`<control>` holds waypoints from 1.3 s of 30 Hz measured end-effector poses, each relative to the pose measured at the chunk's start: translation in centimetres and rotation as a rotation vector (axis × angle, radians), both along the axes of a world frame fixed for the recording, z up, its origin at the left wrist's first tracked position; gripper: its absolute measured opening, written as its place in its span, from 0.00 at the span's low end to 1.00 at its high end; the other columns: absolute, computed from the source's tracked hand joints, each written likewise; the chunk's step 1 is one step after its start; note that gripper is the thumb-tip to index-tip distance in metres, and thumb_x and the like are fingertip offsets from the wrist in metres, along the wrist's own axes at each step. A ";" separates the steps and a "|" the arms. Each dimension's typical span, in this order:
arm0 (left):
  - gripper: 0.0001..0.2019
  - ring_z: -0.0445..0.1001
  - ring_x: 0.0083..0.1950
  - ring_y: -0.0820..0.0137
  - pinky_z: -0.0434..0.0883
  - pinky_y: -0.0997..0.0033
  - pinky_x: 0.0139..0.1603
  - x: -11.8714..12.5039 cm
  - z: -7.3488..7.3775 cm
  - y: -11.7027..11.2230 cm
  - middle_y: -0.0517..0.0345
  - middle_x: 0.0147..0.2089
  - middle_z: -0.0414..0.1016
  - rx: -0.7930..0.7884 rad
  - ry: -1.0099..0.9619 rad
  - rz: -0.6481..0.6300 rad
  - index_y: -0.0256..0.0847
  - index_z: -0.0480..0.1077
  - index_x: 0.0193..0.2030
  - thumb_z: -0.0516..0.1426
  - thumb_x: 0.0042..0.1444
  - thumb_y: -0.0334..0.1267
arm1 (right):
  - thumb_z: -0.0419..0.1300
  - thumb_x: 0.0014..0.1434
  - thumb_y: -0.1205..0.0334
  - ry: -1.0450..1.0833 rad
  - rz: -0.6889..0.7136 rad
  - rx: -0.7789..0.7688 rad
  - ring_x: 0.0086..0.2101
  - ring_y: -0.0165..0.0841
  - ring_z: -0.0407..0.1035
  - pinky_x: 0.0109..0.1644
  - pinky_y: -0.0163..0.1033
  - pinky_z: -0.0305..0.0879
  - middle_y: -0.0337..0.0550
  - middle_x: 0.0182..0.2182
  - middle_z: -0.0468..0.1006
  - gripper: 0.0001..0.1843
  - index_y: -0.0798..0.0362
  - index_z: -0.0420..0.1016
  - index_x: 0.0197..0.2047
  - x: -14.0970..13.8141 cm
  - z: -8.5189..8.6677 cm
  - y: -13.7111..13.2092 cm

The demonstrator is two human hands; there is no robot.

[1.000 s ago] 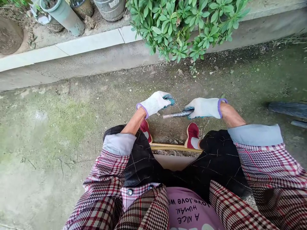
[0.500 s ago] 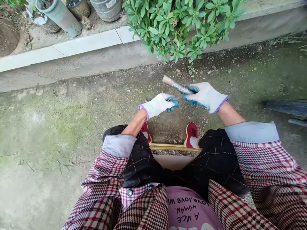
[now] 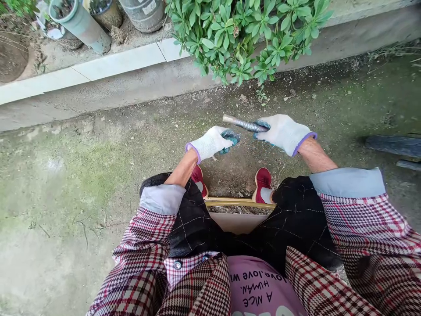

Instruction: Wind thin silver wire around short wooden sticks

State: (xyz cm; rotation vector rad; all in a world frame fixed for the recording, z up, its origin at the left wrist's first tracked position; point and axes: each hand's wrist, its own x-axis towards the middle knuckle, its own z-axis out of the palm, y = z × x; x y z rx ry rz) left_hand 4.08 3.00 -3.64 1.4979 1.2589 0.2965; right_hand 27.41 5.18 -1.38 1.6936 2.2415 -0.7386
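Note:
My right hand, in a white glove with blue-coated fingers, is closed around one end of a short stick wound with silvery wire. The stick's bare pale end points left and lies just above the fingers of my other hand. My left hand, gloved alike, has its fingers curled together in a pinch, a little apart from the stick. What it pinches, if anything, is too fine to make out.
A leafy green shrub overhangs a low tiled ledge ahead, with flowerpots at its left. Red shoes stand on mossy ground. Between my legs is a stool with a yellowish bar. A dark object lies at right.
The stick has swung to lie more level, its bare end lower. My left hand has shifted slightly left, and the gap between the hands has widened.

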 end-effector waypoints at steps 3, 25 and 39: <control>0.05 0.62 0.22 0.79 0.61 0.76 0.23 0.3 0.4 -0.2 0.64 0.23 0.68 -0.068 -0.027 0.033 0.36 0.75 0.36 0.59 0.63 0.32 | 0.60 0.67 0.55 -0.035 -0.014 0.045 0.40 0.46 0.76 0.40 0.45 0.64 0.52 0.43 0.84 0.14 0.51 0.80 0.51 0.5 0.0 0.2; 0.03 0.61 0.22 0.79 0.60 0.78 0.23 -0.2 1.4 0.3 0.66 0.23 0.66 0.000 -0.030 0.107 0.36 0.73 0.31 0.57 0.52 0.28 | 0.64 0.57 0.64 0.083 0.216 -0.234 0.26 0.29 0.60 0.34 0.43 0.53 0.37 0.24 0.72 0.05 0.50 0.73 0.30 1.3 0.2 -2.0; 0.10 0.66 0.24 0.78 0.69 0.74 0.25 -3.3 8.0 -4.7 0.59 0.32 0.76 0.052 -0.233 0.358 0.39 0.82 0.42 0.61 0.56 0.37 | 0.67 0.58 0.55 0.502 -0.344 0.074 0.27 0.35 0.65 0.31 0.42 0.60 0.39 0.25 0.70 0.13 0.46 0.66 0.29 0.9 6.1 -4.8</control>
